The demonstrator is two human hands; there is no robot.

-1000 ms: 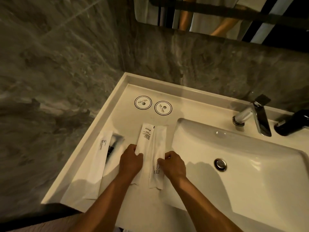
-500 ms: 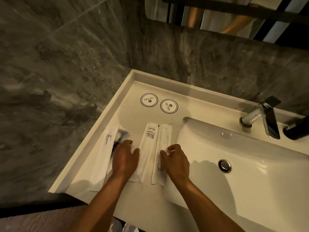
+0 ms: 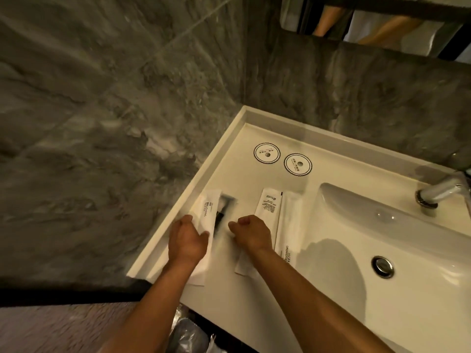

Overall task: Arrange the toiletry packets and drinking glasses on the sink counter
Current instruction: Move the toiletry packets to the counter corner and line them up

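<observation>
Several long white toiletry packets lie on the white sink counter point(image 3: 244, 182). A packet printed "BRUSHING TEETH" point(image 3: 207, 212) lies at the left, half over a clear packet with a dark comb-like item point(image 3: 224, 212). My left hand point(image 3: 187, 240) rests on the left packet, fingers touching it. My right hand point(image 3: 252, 234) is curled, fingertips on the clear packet's right edge. To the right, two more white packets point(image 3: 269, 212) point(image 3: 289, 230) lie side by side. Two round paper coasters point(image 3: 266, 153) point(image 3: 298, 164) sit near the back wall. No glasses are in view.
The basin point(image 3: 397, 240) with its drain point(image 3: 382, 266) fills the right side, and a chrome tap point(image 3: 438, 193) stands behind it. Grey marble walls close the left and back. A mirror edge runs along the top. Plastic bags point(image 3: 188, 332) show below the counter.
Both hands have moved left, off the two middle packets and onto the left pair of packets. The view has shifted left and down.
</observation>
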